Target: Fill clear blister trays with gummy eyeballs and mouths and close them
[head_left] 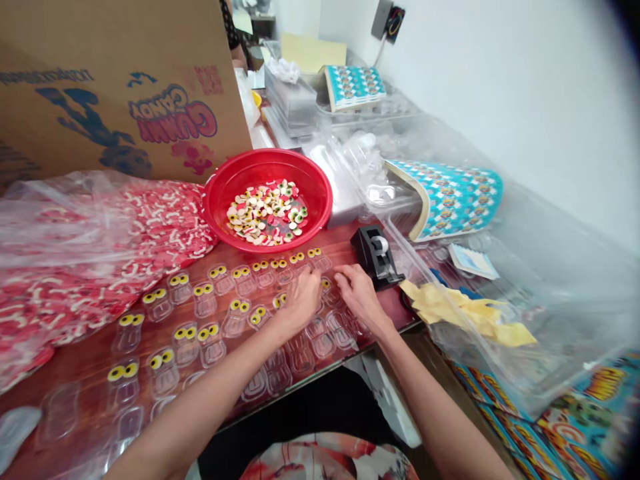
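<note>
Nearest me, my two forearms reach up over the edge of the dark red wooden table [95, 363]. My left hand [301, 298] and my right hand [357, 291] lie close together, palms down, fingers bent onto the row of clear plastic blister trays [320, 337]; I cannot tell whether either one pinches anything. The trays under my fingers look unfilled, while those running off toward 9 o'clock each carry a pair of yellow eye-shaped gummies [207, 331].

Just beyond my right hand, at 1 o'clock, sits a black tape dispenser [376, 253]. At 3 o'clock lies crumpled yellow paper [470, 313] under a clear plastic sheet, and at 4 o'clock printed cards with bright lettering too blurred to read.

At 12 o'clock from my hands stands the red bowl [269, 199], holding mixed eye gummies. At 9 to 10 o'clock is a clear bag of red and white gummies [85, 247]. Behind it, at 11 o'clock, a cardboard box [125, 87] reads "GUMMI CANDY", upside down. At 2 o'clock a curled blue printed card sheet [450, 197] leans by stacked plastic. A white wall [525, 100] runs along the right.
</note>
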Demonstrator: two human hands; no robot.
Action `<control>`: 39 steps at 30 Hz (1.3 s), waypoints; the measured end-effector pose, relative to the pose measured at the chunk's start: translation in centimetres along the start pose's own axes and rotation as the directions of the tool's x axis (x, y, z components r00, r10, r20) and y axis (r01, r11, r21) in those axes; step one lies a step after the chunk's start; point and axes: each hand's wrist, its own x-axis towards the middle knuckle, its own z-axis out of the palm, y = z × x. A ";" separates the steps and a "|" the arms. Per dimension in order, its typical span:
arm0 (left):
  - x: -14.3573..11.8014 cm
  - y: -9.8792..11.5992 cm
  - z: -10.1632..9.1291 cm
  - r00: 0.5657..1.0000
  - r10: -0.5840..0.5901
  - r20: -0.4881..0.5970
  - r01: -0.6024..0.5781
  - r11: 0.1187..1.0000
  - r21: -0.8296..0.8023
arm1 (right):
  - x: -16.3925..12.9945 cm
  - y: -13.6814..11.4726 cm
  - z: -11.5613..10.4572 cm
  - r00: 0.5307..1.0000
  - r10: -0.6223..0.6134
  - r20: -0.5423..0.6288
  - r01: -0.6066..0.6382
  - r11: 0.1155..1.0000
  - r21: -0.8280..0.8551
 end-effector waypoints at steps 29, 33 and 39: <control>4.5 2.8 1.2 0.996 0.082 -0.036 -0.088 0.968 -0.236 | -3.0 0.0 -0.4 0.973 0.223 -0.051 -0.216 0.817 -0.535; 4.9 3.2 1.7 0.994 0.105 0.013 -0.101 0.979 -0.179 | -3.5 0.3 -0.1 0.973 0.230 -0.012 -0.206 0.843 -0.498; 4.9 3.4 1.6 0.999 0.039 0.022 -0.036 0.993 -0.112 | -3.6 0.3 0.0 0.976 0.214 0.029 -0.181 0.886 -0.426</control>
